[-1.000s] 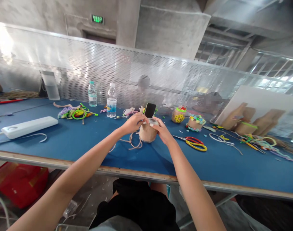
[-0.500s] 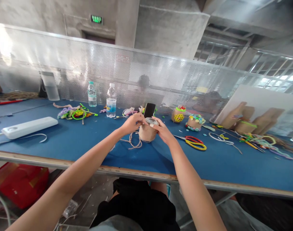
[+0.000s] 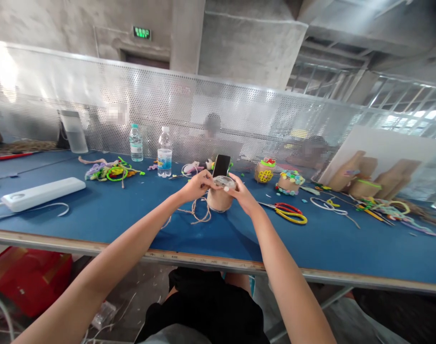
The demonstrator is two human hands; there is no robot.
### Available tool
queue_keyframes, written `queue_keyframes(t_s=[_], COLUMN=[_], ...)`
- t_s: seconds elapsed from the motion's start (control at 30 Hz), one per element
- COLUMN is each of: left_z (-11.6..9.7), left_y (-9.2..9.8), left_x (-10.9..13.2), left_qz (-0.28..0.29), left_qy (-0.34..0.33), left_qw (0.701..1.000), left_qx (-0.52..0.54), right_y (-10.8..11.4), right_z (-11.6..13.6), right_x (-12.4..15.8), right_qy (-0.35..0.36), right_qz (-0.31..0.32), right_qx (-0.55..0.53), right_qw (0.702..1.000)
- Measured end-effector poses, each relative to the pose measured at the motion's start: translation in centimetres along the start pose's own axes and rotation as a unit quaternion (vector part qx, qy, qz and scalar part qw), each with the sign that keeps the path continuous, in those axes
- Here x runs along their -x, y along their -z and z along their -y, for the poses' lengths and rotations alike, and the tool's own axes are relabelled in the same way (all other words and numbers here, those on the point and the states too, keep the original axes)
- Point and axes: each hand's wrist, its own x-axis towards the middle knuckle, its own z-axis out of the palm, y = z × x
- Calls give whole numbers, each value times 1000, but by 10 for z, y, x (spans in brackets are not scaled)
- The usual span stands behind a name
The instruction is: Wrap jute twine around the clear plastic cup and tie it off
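- Head view, latest change: the left hand (image 3: 197,186) and right hand (image 3: 241,192) have eased slightly apart, so more of the clear round lid (image 3: 224,181) on the jute-wrapped jar (image 3: 219,200) shows than a moment earlier.
- The room and table sit a little differently in frame because the head has shifted, while the jar keeps its place on the blue worktable (image 3: 311,253).
- Left hand: fingers pressed together and curved around the jar's upper left side, with the tips near the lid's edge.
- Right hand: fingers together and bent, with the tips at the lid's right edge. Whether either thumb is pinching cannot be told.
- Jar: upright between the hands, near the table's middle. A black phone (image 3: 221,166) stands tilted at 12 o'clock, just behind it.
- Around the jar: loose twine (image 3: 198,216) lies at 7 o'clock, red-and-yellow scissors (image 3: 287,213) at 3 o'clock, and a jar with yellow rings (image 3: 264,171) and a bead-studded jar (image 3: 290,182) at 2 o'clock. A water bottle (image 3: 164,155) stands at 11 o'clock, and tangled pipe cleaners (image 3: 106,171) lie at 9 o'clock.
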Motion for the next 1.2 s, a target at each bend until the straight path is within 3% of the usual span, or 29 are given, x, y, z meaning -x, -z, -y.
queue_keyframes(t_s=[0.13,0.43,0.63,0.83,1.07,1.2], left_z=[-4,-7,-18,-18,-20,-23], left_y=[-2,5,3,1,3,7], left_x=[-1,-5,-5,-6,-9,-9], left_qz=[17,-8,-37,-47,-52,-53], left_qy=[-2,-11,40,39,124,127], left_qw=[1000,1000,998,998,991,991], left_qx=[-9,-15,-9,-6,6,-6], right_y=[-1,5,-2,-15,-12,-9], right_z=[-1,4,0,-3,4,3], right_x=[-1,-2,-1,-2,-1,-3], right_qy=[-2,-48,-33,-6,-35,-49], right_qz=[-47,-1,-21,-76,-56,-45], right_qx=[27,-41,-27,-3,-26,-42], right_qw=[999,998,999,997,997,997])
